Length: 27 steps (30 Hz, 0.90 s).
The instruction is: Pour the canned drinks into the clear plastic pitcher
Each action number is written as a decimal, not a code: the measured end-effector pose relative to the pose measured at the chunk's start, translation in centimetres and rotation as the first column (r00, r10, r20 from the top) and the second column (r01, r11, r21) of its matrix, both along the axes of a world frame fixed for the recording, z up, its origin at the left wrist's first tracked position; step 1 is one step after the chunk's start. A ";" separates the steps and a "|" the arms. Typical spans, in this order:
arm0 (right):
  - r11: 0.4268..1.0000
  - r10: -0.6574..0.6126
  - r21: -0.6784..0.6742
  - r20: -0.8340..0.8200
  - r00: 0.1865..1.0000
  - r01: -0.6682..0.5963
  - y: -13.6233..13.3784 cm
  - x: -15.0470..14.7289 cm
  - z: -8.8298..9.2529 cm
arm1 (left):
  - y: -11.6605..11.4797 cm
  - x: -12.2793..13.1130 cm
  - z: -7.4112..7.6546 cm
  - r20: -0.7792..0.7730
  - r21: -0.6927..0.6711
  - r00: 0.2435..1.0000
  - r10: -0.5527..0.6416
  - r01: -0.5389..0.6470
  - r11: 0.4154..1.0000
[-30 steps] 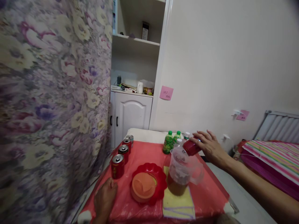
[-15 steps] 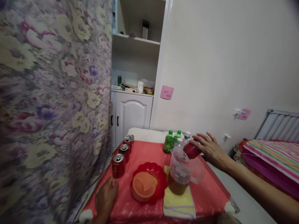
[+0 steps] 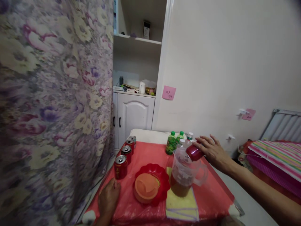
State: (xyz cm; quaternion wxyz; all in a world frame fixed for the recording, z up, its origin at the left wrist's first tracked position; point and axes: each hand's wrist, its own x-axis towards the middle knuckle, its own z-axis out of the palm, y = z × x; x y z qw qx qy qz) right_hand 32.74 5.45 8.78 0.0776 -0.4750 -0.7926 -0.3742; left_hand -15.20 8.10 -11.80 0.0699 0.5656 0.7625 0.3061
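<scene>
My right hand (image 3: 213, 152) grips a red drink can (image 3: 194, 152), tipped with its top end over the mouth of a clear plastic pitcher (image 3: 183, 169). Brown liquid fills the lower part of the pitcher, which stands on a folded yellow cloth (image 3: 182, 207). Near the front left of the table, my left hand (image 3: 109, 196) rests with its fingers curled closed; whether anything is in them is hidden. Just beyond it stands a red can (image 3: 120, 167), first in a row of several cans. An orange lidded bowl (image 3: 146, 188) sits in a red scalloped dish (image 3: 162, 179) between my hands.
Green-capped bottles (image 3: 171, 143) and white-capped clear bottles (image 3: 189, 138) stand behind the pitcher. A red cover (image 3: 150, 153) lies over the table. A floral curtain (image 3: 56, 110) hangs close on the left, and a white cabinet (image 3: 136, 110) stands behind.
The whole view has shifted slightly, moving things a little to the right. The red can stays tilted over the pitcher in my right hand, and my left hand stays closed.
</scene>
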 end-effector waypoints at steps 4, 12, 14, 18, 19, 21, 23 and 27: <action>1.000 -0.001 -0.003 -0.010 1.000 0.001 0.0 0.0 -0.1 | 0.0 0.1 0.1 0.011 -0.014 1.000 0.001 -0.001 1.000; 1.000 -0.002 -0.021 -0.076 0.997 0.001 -0.6 -0.1 0.1 | 0.1 0.1 0.1 0.022 -0.029 1.000 0.011 -0.010 1.000; 1.000 0.005 -0.029 -0.149 0.989 -0.009 -0.7 -0.1 -0.1 | 0.1 0.0 0.1 0.024 -0.030 1.000 0.010 -0.009 1.000; 0.998 0.019 -0.043 -0.431 0.902 -0.042 -0.5 0.5 -1.1 | 0.2 -0.1 0.1 0.030 -0.027 1.000 0.001 0.000 1.000; 0.996 0.027 -0.054 -0.513 0.858 -0.064 -0.4 0.6 -1.4 | 0.3 -0.1 0.1 0.032 -0.028 0.999 -0.001 0.002 1.000; 0.988 0.031 -0.093 -0.673 0.739 -0.126 -0.6 0.9 -2.0 | 0.3 -0.2 0.1 0.037 -0.028 0.999 0.002 -0.001 1.000; 0.974 -0.021 -0.144 -0.821 0.570 -0.172 -1.3 1.0 -2.3 | 0.3 -0.2 0.1 0.042 -0.025 0.999 0.007 -0.006 1.000; 0.946 -0.167 -0.207 -0.971 0.173 -0.249 -4.6 1.4 -3.3 | 0.4 -0.4 -0.1 0.060 0.006 0.998 0.005 -0.005 1.000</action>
